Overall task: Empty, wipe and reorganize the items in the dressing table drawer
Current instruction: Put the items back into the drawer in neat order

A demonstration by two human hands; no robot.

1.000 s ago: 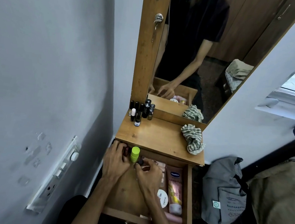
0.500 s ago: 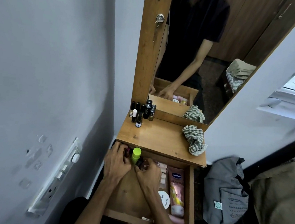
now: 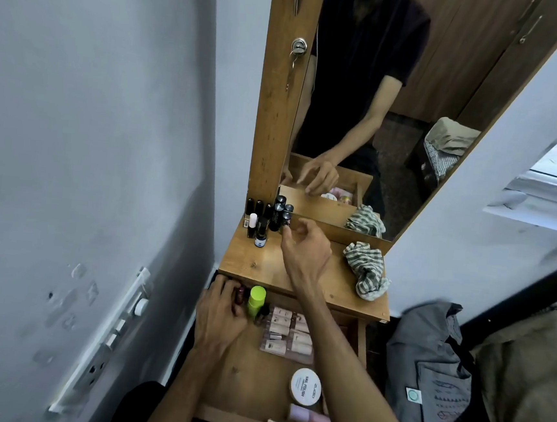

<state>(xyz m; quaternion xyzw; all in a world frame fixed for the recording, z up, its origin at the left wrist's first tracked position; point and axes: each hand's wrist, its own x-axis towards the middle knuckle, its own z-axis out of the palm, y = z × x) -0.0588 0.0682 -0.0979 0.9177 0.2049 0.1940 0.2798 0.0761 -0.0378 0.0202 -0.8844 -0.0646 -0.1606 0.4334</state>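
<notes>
Wooden drawer [image 3: 244, 389] of the dressing table is standing pulled open and already partly restocked, so the step in hand looks like the reorganizing: small bottles waiting on the tabletop [image 3: 282, 261] are going back inside. The right hand [image 3: 307, 247] is reaching over the tabletop to the cluster of dark-capped bottles [image 3: 278, 216] by the mirror [image 3: 397, 103], its thumb and forefinger closing around the nearest one; whether they are truly pinching it yet I cannot tell. The left hand [image 3: 219, 310] is lying in the drawer's far left corner, fingers curled against a dark red bottle [image 3: 239, 293] just beside a lime-capped bottle [image 3: 256, 301], seemingly steadying that row. Next to these, a block of pale sachets [image 3: 288, 333] is lying flat, with a round nail polish tin [image 3: 305, 386] and a pink tube [image 3: 309, 417] nearer the front edge. The next move probably calls for lifting one bottle straight up without toppling its tightly packed neighbours, then setting it upright in the corner row. A striped cloth [image 3: 366, 269] is sitting crumpled at the tabletop's right edge, well apart from the reach. The tabletop overhangs the drawer's back corner, so the carrying arm has to come round that lip. A grey bag [image 3: 428, 368] is leaning on the floor at right.
</notes>
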